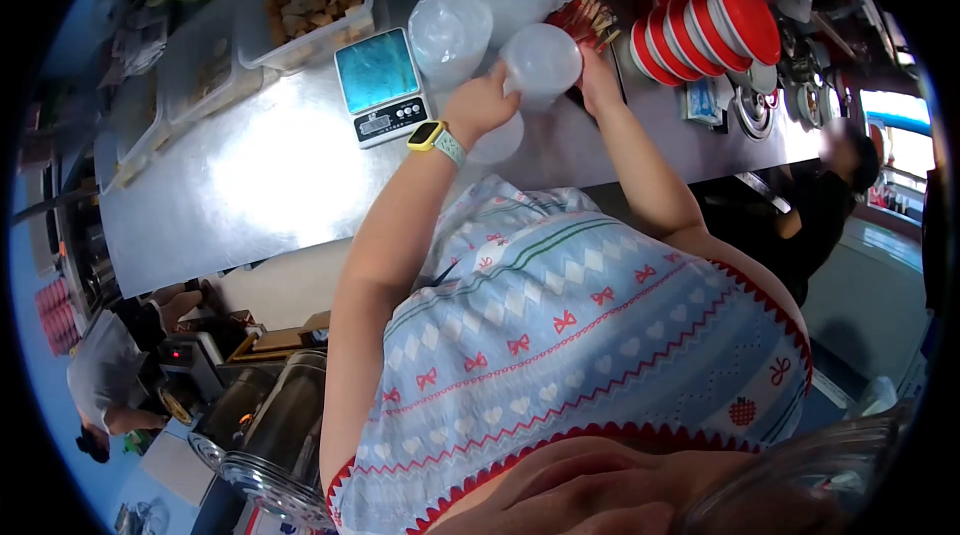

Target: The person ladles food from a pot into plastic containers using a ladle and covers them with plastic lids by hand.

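A clear round plastic tub (pixel 542 63) is held between my two hands over the metal counter. My left hand (pixel 484 105), with a yellow watch at the wrist, has its fingers closed against the tub's left side. On the other side, my right hand (pixel 600 83) grips the tub's right edge; some of its fingers are hidden. Below my left hand lies a translucent round plastic piece (pixel 497 139), partly covered by the wrist. Bagged clear tubs (pixel 450 30) stand just behind my left hand. Red-wrapped wooden sticks (pixel 592 20) lie beyond the tub.
A digital scale (pixel 380 80) sits left of my hands. Farther left are plastic bins, one with brown chunks (pixel 318 0). Red-and-white stacked bowls or lids (pixel 705 30) stand at right. One person (pixel 825 210) is at far right, another (pixel 112 375) at lower left.
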### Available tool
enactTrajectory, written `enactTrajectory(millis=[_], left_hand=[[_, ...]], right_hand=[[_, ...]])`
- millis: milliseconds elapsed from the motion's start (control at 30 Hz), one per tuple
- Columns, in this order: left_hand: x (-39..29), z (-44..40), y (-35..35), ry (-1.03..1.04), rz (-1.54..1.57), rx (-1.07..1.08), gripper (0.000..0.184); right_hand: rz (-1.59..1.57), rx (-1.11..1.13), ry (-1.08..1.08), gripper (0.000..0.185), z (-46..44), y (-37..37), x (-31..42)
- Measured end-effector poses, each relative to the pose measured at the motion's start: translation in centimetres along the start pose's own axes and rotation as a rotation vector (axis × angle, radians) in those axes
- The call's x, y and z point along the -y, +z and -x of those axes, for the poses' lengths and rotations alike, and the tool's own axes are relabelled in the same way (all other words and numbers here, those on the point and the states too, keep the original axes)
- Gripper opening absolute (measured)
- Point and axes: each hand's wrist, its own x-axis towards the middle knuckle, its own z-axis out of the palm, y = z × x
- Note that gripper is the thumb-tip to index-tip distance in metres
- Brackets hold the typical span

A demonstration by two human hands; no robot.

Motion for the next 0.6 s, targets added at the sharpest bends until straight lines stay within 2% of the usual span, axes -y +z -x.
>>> enactTrajectory(millis=[67,167,233,300,367,400,433,500,567,600], left_hand=[[-0.3,-0.7,-0.2,-0.09,0.125,0.042,0.061],[-0.6,-1.6,-0.4,0.005,0.243,0.058,0.058],[-1.4,-2.5,-0.4,-0.056,0.266,0.099,0.056],[-2.0,-3.4,0.4,-0.116,0.293,0.143,0.054],[-2.0,-4.3,1.3,-0.143,0.334,-0.021,0.047],[-0.8,-5.1,2.5,-0.144,0.333,-0.021,0.047],[0.9,-6.3,4.0,-0.028,0.2,0.032,0.042],[0.2,-5.9,3.5,0.085,0.066,0.087,0.038],[-1.8,-4.7,3.0,-0.4,1.301,0.081,0.031],[-2.0,-4.9,3.0,-0.403,1.302,0.078,0.031]], right_hand=[[0.026,0.011,-0.01,0.036,1.0,0.2,1.0],[0.125,0.051,-0.047,0.037,1.3,-0.8,1.5],[0.202,0.076,-0.067,0.037,1.4,-1.7,1.6],[0.131,0.161,0.03,0.039,2.3,-2.2,2.8],[0.13,0.151,0.09,0.038,2.2,-2.4,2.8],[0.125,0.141,0.154,0.037,2.2,-2.4,2.8],[0.124,0.143,0.154,0.037,2.3,-2.4,2.8],[0.207,0.173,0.086,0.037,3.0,-2.2,2.8],[0.188,0.191,0.05,0.038,3.3,-2.0,2.7],[0.169,0.209,0.011,0.039,3.4,-1.9,2.6]])
